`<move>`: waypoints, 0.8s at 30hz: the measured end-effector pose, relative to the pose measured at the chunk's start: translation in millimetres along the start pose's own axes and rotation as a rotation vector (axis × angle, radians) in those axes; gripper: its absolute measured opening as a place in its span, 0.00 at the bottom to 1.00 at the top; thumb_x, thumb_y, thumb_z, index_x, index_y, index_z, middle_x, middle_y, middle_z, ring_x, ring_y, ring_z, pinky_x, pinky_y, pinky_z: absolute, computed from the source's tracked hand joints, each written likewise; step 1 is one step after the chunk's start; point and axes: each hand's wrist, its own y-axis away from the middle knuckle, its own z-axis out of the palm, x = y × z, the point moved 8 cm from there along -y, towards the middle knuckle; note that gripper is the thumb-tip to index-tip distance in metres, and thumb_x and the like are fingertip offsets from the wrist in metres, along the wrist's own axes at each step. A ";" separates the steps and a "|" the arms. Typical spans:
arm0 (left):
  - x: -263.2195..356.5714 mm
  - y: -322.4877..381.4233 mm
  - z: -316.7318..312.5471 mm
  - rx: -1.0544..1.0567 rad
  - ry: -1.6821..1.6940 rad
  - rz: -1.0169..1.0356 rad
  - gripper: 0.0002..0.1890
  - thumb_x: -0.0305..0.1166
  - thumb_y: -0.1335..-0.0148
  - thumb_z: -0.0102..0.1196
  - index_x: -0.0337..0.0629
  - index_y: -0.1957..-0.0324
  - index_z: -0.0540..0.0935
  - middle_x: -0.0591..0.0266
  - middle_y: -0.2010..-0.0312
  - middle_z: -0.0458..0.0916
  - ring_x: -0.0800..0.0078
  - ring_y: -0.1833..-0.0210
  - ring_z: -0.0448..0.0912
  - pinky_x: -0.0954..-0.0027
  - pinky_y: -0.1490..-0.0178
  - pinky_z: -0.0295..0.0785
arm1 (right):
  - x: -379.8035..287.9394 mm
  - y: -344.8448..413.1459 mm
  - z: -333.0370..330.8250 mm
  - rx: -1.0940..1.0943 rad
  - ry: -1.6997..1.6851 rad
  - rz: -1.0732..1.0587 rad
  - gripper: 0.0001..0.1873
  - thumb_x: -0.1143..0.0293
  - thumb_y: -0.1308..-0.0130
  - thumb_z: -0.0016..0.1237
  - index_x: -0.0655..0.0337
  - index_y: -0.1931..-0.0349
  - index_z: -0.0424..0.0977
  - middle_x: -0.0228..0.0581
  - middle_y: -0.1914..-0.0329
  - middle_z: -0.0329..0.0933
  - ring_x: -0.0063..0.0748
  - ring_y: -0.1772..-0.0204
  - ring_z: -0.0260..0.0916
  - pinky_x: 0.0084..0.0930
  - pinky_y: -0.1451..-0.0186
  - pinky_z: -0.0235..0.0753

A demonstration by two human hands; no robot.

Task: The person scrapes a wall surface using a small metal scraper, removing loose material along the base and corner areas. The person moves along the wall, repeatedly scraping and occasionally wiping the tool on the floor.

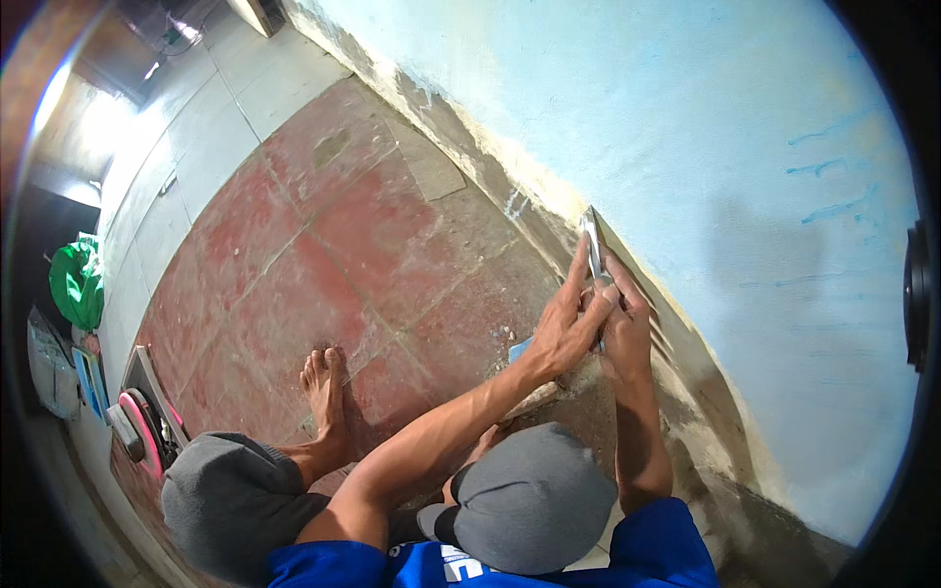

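Note:
A narrow metal-bladed hand tool [594, 253] points away from me, its tip against the rough strip at the foot of the light blue wall [706, 162]. My right hand [631, 334] is closed around its lower part, which the fingers mostly hide. From the left, my left hand [564, 331] grips the same tool, with the index finger stretched along the blade and the thumb near the blade's base. Along the wall base [470, 140], pale plaster and bare grey-brown patches show. A small blue object [520, 349] lies partly hidden below my left wrist.
Worn red floor tiles [345, 242] with crumbs of debris spread left of the wall. A pale rough-edged piece [535, 400] lies beneath my left forearm. At the far left are a pink-rimmed object [143, 434] and a green bag [77, 283]. My bare foot [323, 389] rests on the tiles.

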 end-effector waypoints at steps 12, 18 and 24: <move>4.7 1.6 15.3 0.058 0.087 -0.025 0.43 0.40 0.27 0.41 0.41 0.19 0.36 0.52 0.68 0.78 0.66 0.68 0.74 0.58 0.65 0.71 | -12.0 7.7 -6.9 0.009 0.003 0.016 0.28 0.71 0.26 0.44 0.73 0.28 0.62 0.54 0.34 0.73 0.39 0.35 0.73 0.32 0.31 0.72; 9.1 -27.3 -50.8 0.251 0.139 -0.061 0.40 0.41 0.28 0.40 0.41 0.19 0.45 0.46 0.64 0.80 0.65 0.67 0.76 0.58 0.63 0.72 | -25.6 -42.9 51.1 0.003 0.240 0.019 0.27 0.63 0.21 0.44 0.70 0.28 0.64 0.54 0.26 0.67 0.43 0.24 0.64 0.35 0.23 0.63; 13.2 -56.1 -126.0 0.337 0.272 -0.074 0.38 0.42 0.27 0.40 0.37 0.20 0.49 0.32 0.27 0.61 0.44 0.27 0.64 0.53 0.28 0.63 | -31.1 -96.0 115.3 -0.070 0.315 -0.125 0.26 0.63 0.22 0.46 0.67 0.29 0.67 0.51 0.26 0.68 0.41 0.25 0.64 0.36 0.23 0.65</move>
